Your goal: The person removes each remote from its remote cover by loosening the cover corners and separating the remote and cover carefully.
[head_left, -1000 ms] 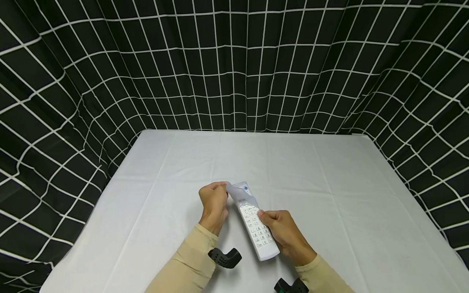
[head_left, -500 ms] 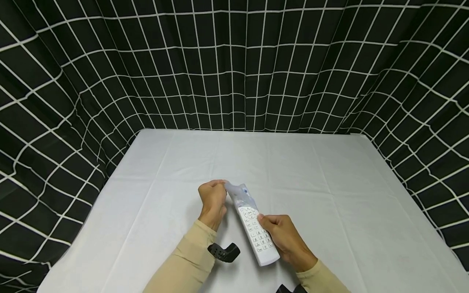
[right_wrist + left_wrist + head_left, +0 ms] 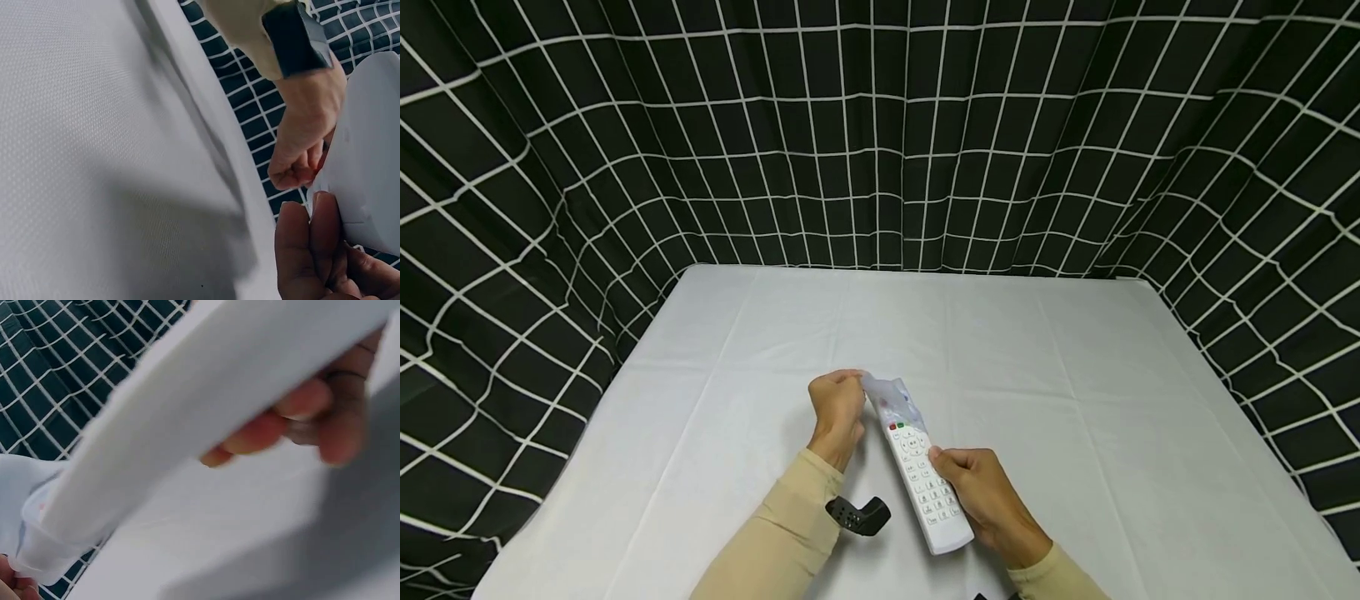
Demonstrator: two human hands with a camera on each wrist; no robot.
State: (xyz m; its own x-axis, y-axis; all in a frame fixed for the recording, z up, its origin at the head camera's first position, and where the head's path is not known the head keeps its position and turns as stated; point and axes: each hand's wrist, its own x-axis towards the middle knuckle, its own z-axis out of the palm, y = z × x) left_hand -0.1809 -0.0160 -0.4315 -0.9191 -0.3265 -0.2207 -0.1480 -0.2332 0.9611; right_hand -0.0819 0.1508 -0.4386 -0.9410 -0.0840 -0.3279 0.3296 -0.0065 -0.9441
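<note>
A white remote control [image 3: 934, 500] with several rows of buttons lies slantwise in the head view, held above the table. Its far end is inside a thin clear plastic sleeve [image 3: 897, 403]; red and green buttons show just below the sleeve's edge. My left hand [image 3: 837, 412] pinches the sleeve at its far left corner. With thumb on the face and fingers beneath, my right hand [image 3: 988, 496] grips the remote's right side. In the left wrist view the remote's underside [image 3: 169, 412] fills much of the frame, right fingertips [image 3: 256, 434] below it.
A white cloth covers the table [image 3: 1075, 375]. Dark curtains with a white grid [image 3: 902, 142] surround its back and sides. A black wrist camera [image 3: 859, 517] sits on the left sleeve, close to the remote.
My right hand has drawn the remote toward me, partly out of the sleeve, baring the red and green buttons. My left hand has stayed nearly still, holding the sleeve.
</note>
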